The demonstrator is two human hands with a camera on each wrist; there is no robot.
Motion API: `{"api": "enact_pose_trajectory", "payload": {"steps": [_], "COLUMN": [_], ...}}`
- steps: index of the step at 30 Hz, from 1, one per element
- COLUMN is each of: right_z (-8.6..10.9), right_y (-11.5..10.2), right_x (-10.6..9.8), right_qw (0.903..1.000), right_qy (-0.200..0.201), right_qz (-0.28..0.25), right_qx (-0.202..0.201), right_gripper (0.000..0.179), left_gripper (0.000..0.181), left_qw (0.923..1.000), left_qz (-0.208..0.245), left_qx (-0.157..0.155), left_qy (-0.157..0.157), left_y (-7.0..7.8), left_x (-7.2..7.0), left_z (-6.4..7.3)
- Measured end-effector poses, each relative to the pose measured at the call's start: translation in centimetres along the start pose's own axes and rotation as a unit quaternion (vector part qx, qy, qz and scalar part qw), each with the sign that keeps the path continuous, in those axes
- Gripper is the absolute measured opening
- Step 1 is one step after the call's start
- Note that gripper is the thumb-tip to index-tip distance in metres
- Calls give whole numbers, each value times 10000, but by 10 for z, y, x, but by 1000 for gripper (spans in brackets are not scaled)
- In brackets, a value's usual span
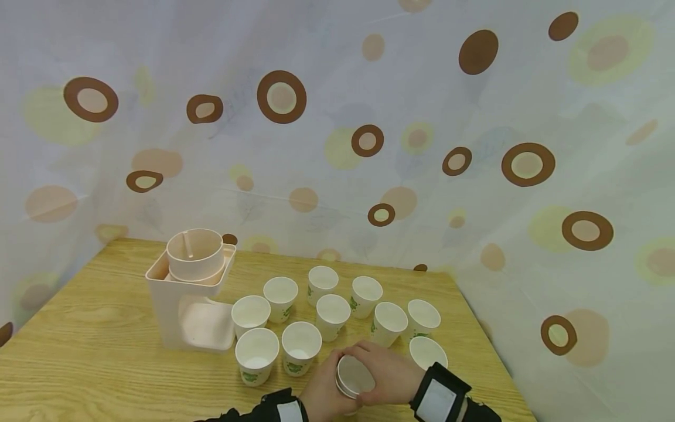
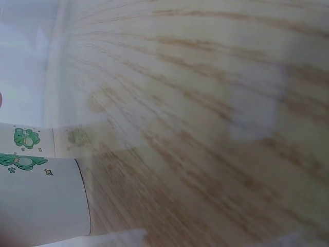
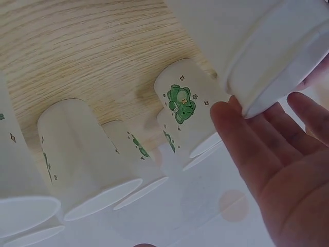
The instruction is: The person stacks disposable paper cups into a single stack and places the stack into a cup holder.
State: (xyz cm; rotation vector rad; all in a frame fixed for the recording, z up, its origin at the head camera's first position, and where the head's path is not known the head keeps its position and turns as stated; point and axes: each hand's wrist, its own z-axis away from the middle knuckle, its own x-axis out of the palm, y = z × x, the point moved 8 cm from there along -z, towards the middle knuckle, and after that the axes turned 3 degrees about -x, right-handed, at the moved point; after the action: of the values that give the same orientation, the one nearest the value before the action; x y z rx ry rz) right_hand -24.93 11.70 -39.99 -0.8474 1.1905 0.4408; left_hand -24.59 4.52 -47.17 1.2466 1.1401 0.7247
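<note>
A small stack of nested white paper cups [image 1: 355, 375] stands between my two hands at the front of the table, its rims one just above the other. My left hand [image 1: 323, 391] grips the stack from the left side. Around the top rim from the right curl the fingers and thumb of my right hand [image 1: 391, 373]. In the right wrist view, the fingertips of that hand [image 3: 277, 170] touch the rims of the stacked cups [image 3: 252, 46]. Low in the left wrist view appears a white cup [image 2: 41, 203] with a green print; the left hand is barely visible there.
Several single paper cups stand upright behind the hands, among them a near cup [image 1: 302, 347] and a right-hand cup [image 1: 428, 353]. To the left, a beige pitcher [image 1: 171, 310] holds a round beige container [image 1: 196, 264]. A patterned sheet [image 1: 327, 176] hangs behind the wooden table [image 1: 79, 346].
</note>
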Motion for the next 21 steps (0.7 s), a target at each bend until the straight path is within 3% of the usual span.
{"api": "enact_pose_trajectory", "payload": {"steps": [21], "right_z": [0], "right_y": [6], "right_x": [7], "right_qw": [10000], "right_qy": [-25], "right_qz": [-42], "right_qx": [50], "right_gripper": [82], "left_gripper": [73], "left_qw": [9998], "left_qz": [165], "left_qx": [-58], "left_qy": [50], "left_y": [-1], "left_x": [0], "left_z": [0]}}
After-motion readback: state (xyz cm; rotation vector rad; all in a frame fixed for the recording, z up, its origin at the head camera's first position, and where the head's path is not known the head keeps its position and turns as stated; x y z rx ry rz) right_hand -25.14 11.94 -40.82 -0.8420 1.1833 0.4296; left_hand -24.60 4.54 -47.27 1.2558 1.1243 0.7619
